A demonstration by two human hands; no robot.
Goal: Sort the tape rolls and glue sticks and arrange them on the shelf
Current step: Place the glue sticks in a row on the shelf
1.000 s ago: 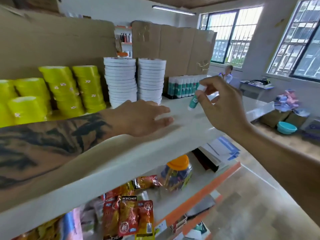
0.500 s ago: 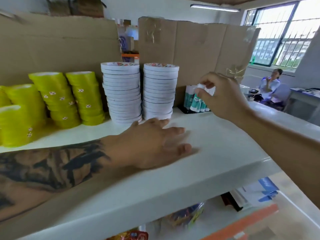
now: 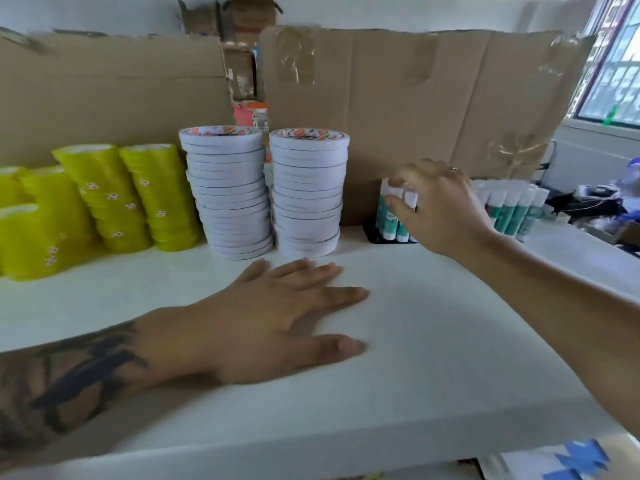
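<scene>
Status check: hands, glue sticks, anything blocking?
Left hand flat on shelf, holding nothing. Right hand pinching glue stick at the row's left end, beside tape stack. Nothing blocking.

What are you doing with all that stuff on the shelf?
A person is tidying a white shelf. Their right hand pinches the white cap of a glue stick standing at the left end of the row of glue sticks by the cardboard. Their left hand rests flat on the shelf. Two stacks of white tape rolls and the yellow tape rolls already stand in groups.
</scene>
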